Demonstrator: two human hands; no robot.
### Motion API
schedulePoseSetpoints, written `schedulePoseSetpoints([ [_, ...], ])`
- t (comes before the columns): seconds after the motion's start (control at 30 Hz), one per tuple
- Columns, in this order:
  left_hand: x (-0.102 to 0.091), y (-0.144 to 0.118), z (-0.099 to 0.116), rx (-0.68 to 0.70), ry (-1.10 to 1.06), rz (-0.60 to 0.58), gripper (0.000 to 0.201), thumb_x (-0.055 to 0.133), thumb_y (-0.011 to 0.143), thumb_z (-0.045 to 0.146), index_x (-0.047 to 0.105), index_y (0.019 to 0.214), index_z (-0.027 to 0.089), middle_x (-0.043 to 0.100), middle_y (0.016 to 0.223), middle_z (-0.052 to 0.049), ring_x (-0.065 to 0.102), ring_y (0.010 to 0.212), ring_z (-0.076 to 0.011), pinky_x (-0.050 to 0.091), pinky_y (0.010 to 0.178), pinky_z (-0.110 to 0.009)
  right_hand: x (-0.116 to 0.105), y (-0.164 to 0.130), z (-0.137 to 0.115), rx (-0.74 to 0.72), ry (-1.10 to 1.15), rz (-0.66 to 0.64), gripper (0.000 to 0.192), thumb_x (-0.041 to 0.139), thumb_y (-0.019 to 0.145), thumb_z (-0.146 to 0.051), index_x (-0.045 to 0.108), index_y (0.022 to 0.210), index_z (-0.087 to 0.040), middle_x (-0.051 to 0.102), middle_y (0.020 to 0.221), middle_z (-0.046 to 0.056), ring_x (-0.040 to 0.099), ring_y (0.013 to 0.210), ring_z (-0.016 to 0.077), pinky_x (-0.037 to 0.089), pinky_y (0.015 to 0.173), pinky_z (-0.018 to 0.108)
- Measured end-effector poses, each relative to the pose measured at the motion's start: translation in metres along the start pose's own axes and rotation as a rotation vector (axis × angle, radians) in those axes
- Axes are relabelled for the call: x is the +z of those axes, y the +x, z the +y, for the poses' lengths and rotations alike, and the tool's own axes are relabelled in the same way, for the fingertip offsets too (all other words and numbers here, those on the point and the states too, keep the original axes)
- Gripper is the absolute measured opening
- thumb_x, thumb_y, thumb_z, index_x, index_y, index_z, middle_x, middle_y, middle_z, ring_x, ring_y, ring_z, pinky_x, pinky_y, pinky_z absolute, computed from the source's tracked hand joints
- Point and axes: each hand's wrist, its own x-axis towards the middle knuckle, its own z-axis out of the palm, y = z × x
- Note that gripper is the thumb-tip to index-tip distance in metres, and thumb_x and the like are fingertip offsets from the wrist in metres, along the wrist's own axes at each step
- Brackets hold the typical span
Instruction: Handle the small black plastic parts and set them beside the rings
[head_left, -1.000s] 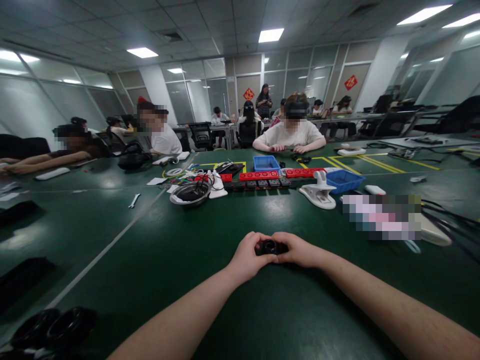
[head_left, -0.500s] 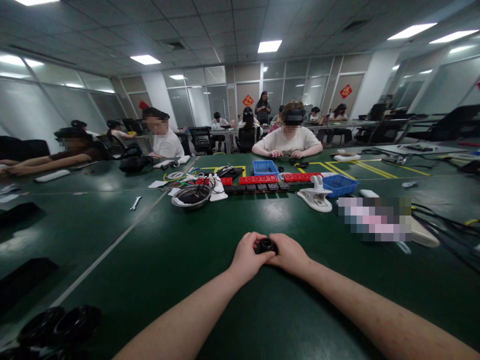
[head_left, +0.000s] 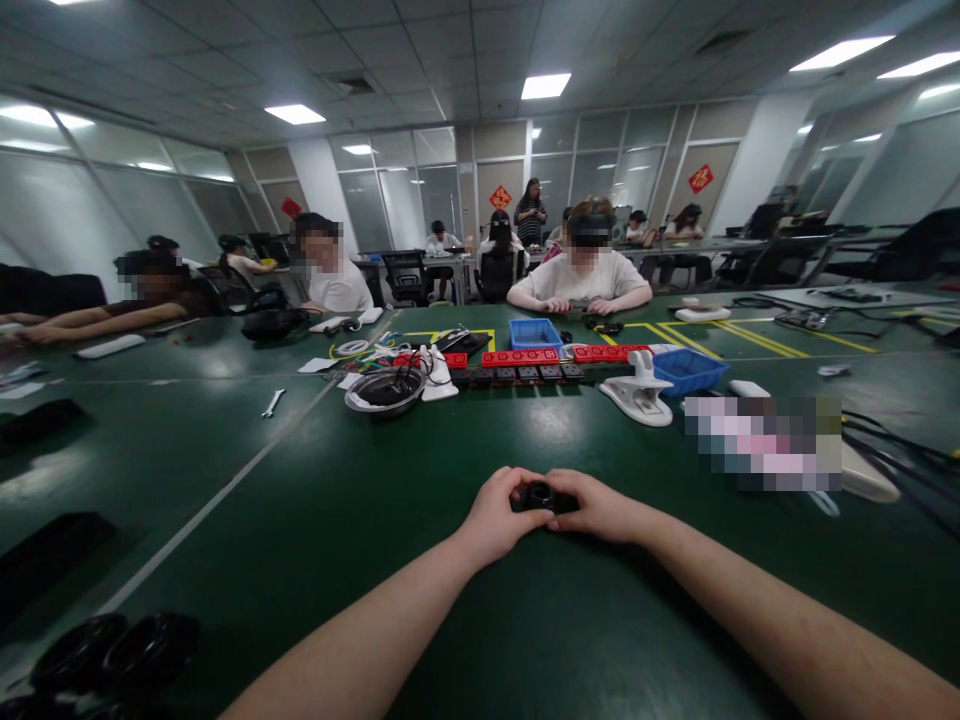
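A small glossy black round part (head_left: 540, 495) with a hole in its top sits between my two hands, low over the green table. My left hand (head_left: 501, 515) curls round it from the left, thumb along the near side and fingers at the far side. From the right, my right hand (head_left: 598, 507) closes on it the same way, its thumb tip meeting the left thumb. Fingers cover much of the part, so its exact kind cannot be made out. Several larger glossy black ring-shaped pieces (head_left: 150, 650) lie at the lower left.
Ahead stand a metal bowl (head_left: 385, 392) with black cable, red socket strips (head_left: 521, 357), a white clamp (head_left: 640, 390) and blue trays (head_left: 686, 372). A wrench (head_left: 274, 403) lies left. Cables (head_left: 900, 470) run along the right. A person (head_left: 585, 275) sits opposite.
My right hand has shifted slightly right and its grip has loosened around the black part, opening a gap beside it. The left hand keeps its hold. The view has turned slightly left.
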Motion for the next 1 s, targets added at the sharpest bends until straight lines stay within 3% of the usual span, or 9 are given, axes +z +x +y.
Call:
schedulePoseSetpoints([
  [0.57, -0.0005, -0.0004, 0.0037, -0.016, -0.013, -0.009, 0.035, 0.066, 0.057, 0.030, 0.057, 0.088, 0.019, 0.048, 0.081, -0.001, 0.045, 0.073, -0.0135, 0.037, 0.066, -0.025, 0.0007, -0.0005, 0.0017, 0.018, 0.002, -0.006, 0.026, 0.057, 0.069, -0.028, 0.055, 0.090, -0.015, 0.052, 0.082, 0.002, 0.048, 0.078, 0.0149, 0.037, 0.070, 0.026],
  [1.0, 0.0001, -0.0005, 0.0042, -0.024, -0.015, 0.000, 0.036, 0.068, 0.055, 0.028, 0.056, 0.087, 0.019, 0.049, 0.082, -0.001, 0.045, 0.073, -0.0135, 0.037, 0.066, -0.025, 0.0021, -0.0002, 0.0013, 0.079, 0.007, 0.033, 0.020, 0.059, 0.065, -0.028, 0.053, 0.077, -0.014, 0.048, 0.073, 0.000, 0.046, 0.070, 0.0132, 0.035, 0.060, 0.022],
])
